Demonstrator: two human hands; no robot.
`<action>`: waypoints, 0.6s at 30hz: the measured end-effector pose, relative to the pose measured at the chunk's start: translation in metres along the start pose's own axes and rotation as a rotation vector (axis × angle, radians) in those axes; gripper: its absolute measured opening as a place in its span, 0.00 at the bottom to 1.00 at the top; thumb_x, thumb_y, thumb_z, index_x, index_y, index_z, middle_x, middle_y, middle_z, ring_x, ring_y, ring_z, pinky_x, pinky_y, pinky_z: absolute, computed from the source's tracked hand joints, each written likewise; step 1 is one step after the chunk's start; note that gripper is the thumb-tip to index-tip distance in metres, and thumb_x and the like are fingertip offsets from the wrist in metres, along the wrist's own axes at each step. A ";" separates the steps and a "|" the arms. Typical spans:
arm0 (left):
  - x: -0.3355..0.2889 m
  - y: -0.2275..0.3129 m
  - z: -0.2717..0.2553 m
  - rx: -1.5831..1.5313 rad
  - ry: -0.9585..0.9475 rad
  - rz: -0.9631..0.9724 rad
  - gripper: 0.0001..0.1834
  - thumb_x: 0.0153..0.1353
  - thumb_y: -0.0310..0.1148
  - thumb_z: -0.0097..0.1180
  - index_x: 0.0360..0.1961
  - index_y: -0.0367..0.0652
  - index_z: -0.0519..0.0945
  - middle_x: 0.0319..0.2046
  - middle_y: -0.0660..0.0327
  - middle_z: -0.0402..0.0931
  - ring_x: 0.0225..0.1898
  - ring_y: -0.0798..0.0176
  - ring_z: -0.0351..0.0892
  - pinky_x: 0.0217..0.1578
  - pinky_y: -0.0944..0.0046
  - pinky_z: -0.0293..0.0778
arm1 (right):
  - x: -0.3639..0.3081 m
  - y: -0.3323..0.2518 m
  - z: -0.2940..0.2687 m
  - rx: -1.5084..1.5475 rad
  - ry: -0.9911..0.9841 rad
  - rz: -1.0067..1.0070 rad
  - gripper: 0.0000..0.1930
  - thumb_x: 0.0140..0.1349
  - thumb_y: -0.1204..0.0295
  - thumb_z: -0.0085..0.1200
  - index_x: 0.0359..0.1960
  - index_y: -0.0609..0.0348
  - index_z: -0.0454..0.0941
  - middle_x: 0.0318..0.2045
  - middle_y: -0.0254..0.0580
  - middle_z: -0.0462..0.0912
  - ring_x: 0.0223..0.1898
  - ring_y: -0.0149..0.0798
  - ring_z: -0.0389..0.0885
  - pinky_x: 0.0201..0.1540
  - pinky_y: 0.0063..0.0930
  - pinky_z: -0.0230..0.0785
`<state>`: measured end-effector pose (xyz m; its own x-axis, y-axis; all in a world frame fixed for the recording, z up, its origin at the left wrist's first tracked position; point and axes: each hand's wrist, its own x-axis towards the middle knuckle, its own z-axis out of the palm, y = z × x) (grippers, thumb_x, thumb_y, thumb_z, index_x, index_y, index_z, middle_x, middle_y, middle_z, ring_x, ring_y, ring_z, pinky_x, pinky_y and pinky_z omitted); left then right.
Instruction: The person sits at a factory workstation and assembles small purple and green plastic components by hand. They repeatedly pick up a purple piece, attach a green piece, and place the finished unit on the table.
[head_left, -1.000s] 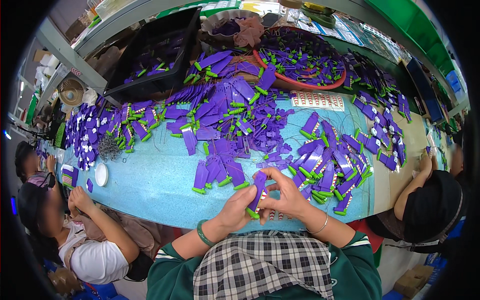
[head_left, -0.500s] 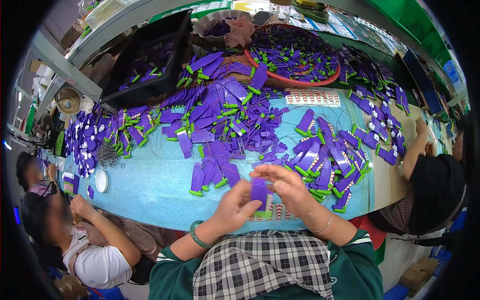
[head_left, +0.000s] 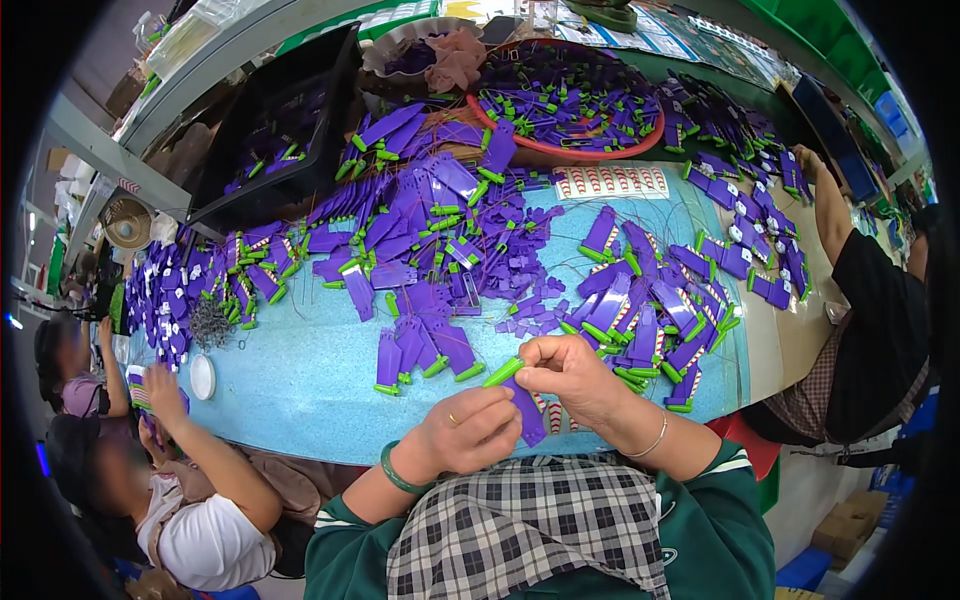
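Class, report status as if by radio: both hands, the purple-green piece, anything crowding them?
Right hand pinching purple-green piece near its green end. Left hand curled close beside it, contact unclear. Similar pieces piled beyond.

A pale grey frame [head_left: 122,162] rises behind the blue-topped table [head_left: 300,385].

no wording looks readable at this small size; the white sheet [head_left: 611,182] bears red chevron marks.
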<state>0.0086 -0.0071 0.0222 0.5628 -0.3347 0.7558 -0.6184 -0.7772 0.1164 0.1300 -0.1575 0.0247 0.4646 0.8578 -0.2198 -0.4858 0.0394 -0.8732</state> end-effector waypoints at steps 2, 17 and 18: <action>0.003 0.002 0.000 -0.010 0.034 0.018 0.08 0.41 0.22 0.61 0.25 0.40 0.79 0.34 0.59 0.73 0.39 0.57 0.78 0.34 0.66 0.79 | 0.001 0.003 0.000 0.044 -0.028 0.071 0.10 0.59 0.69 0.59 0.22 0.56 0.75 0.21 0.25 0.74 0.24 0.17 0.66 0.27 0.16 0.58; -0.007 0.005 0.019 -0.143 0.085 -0.306 0.10 0.43 0.20 0.62 0.31 0.37 0.79 0.30 0.57 0.76 0.33 0.56 0.79 0.30 0.63 0.77 | -0.044 0.017 -0.026 -0.187 -0.065 -0.023 0.06 0.60 0.71 0.56 0.30 0.61 0.78 0.26 0.33 0.79 0.30 0.29 0.76 0.33 0.23 0.68; -0.005 0.006 0.024 -0.263 0.108 -0.435 0.10 0.44 0.18 0.62 0.30 0.37 0.78 0.30 0.57 0.75 0.32 0.57 0.79 0.30 0.63 0.76 | -0.042 0.016 -0.021 -0.380 0.112 -0.245 0.05 0.58 0.73 0.57 0.32 0.62 0.78 0.28 0.35 0.79 0.31 0.31 0.77 0.35 0.24 0.69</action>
<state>0.0159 -0.0228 0.0035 0.7472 0.0575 0.6621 -0.4644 -0.6674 0.5821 0.1183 -0.2038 0.0105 0.6190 0.7852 -0.0145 -0.0559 0.0257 -0.9981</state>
